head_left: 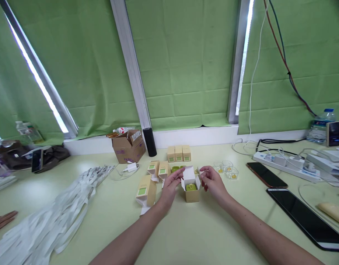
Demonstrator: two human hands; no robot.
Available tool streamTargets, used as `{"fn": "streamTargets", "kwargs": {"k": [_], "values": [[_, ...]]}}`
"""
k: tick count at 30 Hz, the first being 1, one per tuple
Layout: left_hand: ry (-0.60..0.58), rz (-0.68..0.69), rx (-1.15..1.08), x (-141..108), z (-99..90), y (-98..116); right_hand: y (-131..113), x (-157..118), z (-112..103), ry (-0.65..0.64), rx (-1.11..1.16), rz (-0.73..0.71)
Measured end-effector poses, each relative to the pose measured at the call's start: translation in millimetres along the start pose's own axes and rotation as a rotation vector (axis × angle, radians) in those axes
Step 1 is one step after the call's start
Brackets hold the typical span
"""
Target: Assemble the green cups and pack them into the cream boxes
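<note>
An opened tan box [192, 196] stands upright between my hands, its white lid and side flaps raised. Inside it lies a green round item [191, 187]. My left hand [171, 185] is at the box's left, its fingers bent near the left flap. On the right, my right hand [212, 180] has thumb and fingertips pinched together by the right flap; whether they grip it is too small to tell. More tan boxes [146, 189] with green labels stand left of my left hand. Partly hidden behind my hands are green pieces [175, 168].
Three closed tan boxes [178, 154] stand at the back. Small clear cups [231, 173] sit to the right, near two dark phones [266, 174] and a power strip [285, 166]. White strips [67, 206] cover the left. Another person's fingers [3, 221] show at the left edge.
</note>
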State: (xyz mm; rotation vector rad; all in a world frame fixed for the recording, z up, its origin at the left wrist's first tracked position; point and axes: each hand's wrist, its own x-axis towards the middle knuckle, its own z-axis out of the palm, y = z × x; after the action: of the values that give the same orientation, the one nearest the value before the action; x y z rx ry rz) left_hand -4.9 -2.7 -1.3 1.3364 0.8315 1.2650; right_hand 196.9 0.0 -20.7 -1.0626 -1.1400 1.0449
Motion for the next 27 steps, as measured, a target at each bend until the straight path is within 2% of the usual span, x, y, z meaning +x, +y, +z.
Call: {"fn": "streamTargets", "kwargs": {"k": [5,13,27], "values": [[-0.038,0.001,0.017,1,0.5,-5,0,-3,2,-0.069,-0.012,0.027],[-0.057,0.079,0.186,-6,2.6,-3,-1,-6,3,-0.124,-0.002,0.038],[-0.107,0.047,0.208,-9,5.5,-6,0,-10,6,-0.180,-0.032,0.043]]}}
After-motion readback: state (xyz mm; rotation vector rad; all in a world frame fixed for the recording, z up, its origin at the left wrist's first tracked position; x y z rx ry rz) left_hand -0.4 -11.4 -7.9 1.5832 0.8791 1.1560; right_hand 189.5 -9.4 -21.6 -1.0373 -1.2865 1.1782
